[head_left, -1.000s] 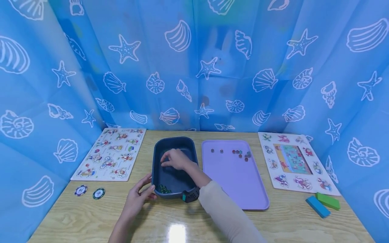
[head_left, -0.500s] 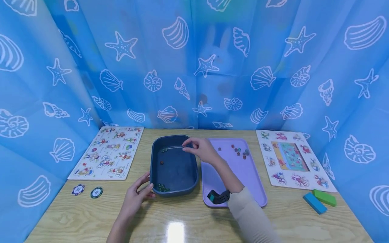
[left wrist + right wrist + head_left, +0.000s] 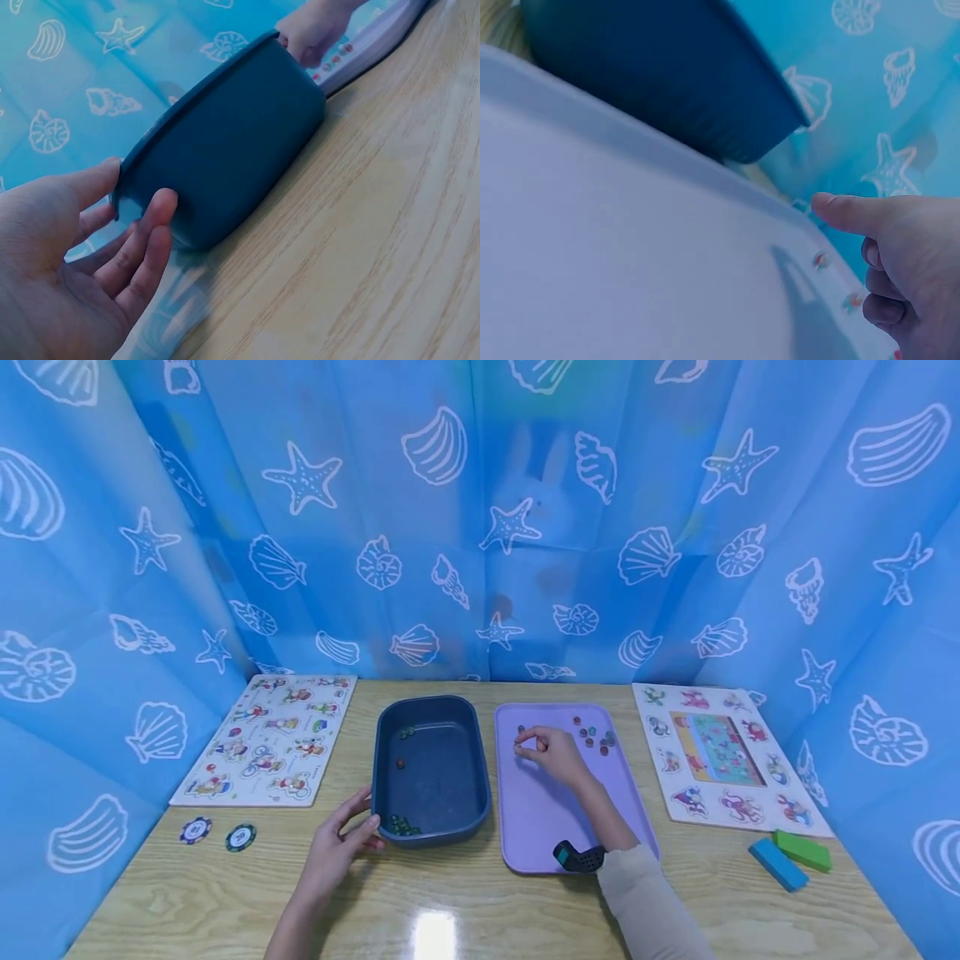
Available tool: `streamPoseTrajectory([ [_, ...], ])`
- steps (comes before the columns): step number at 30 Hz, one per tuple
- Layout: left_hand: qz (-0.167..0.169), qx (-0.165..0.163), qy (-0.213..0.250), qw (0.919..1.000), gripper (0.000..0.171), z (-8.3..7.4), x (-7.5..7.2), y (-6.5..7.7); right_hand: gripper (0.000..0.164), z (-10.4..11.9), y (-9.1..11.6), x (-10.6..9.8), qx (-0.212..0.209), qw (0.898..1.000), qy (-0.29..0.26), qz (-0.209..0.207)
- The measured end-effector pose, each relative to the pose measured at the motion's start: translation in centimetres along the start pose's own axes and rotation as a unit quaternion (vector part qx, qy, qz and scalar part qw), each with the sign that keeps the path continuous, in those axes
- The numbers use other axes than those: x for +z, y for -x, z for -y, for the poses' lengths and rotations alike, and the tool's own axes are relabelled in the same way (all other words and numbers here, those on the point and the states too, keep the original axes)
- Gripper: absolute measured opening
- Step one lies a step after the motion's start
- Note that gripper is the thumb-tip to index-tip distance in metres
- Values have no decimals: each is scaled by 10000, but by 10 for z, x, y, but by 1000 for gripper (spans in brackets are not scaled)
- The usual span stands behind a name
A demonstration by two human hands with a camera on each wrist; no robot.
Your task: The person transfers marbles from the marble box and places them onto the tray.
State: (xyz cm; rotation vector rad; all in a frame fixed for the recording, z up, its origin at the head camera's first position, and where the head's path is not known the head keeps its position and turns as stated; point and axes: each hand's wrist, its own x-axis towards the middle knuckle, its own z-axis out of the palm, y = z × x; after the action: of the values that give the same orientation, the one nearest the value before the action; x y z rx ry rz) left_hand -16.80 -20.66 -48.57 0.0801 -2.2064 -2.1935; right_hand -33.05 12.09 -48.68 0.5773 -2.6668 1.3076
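My left hand [image 3: 339, 843] grips the near left corner of a dark blue box [image 3: 483, 793], thumb at the rim and fingers against the outer wall. Inside the box, a red marble [image 3: 400, 763] lies at the left, with green marbles [image 3: 405, 827] at the near left corner and more at the far left. My right hand [image 3: 557, 755] is over the far left of a purple tray [image 3: 536, 810], thumb and index fingertips close together beside a marble [image 3: 521, 728]. In the right wrist view its other fingers [image 3: 885, 309] are curled. I cannot tell whether a marble is between the tips.
Several marbles [image 3: 592, 735] lie at the tray's far right. A picture puzzle board [image 3: 270, 739] is on the left with two poker chips [image 3: 241, 837] before it. Another puzzle board [image 3: 731, 756] is on the right, near blue [image 3: 778, 863] and green blocks [image 3: 802, 850]. A patterned curtain [image 3: 480, 527] stands behind.
My right hand has moved right, out of the box and across to the tray. The red marble now lies loose in the box. My left hand has stayed at the box corner.
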Motion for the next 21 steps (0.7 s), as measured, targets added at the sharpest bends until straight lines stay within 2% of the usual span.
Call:
streamPoseTrajectory([
  [5, 15, -18, 15, 10000, 49, -1, 1, 1, 14, -11, 4, 1, 202, 9997, 138, 46],
  [14, 11, -50, 77, 10000, 48, -1, 0, 1, 16, -18, 5, 2, 287, 9984, 460, 139],
  [21, -6, -20, -38, 10000, 50, 0, 0, 0, 19, -17, 5, 1, 281, 9994, 223, -14],
])
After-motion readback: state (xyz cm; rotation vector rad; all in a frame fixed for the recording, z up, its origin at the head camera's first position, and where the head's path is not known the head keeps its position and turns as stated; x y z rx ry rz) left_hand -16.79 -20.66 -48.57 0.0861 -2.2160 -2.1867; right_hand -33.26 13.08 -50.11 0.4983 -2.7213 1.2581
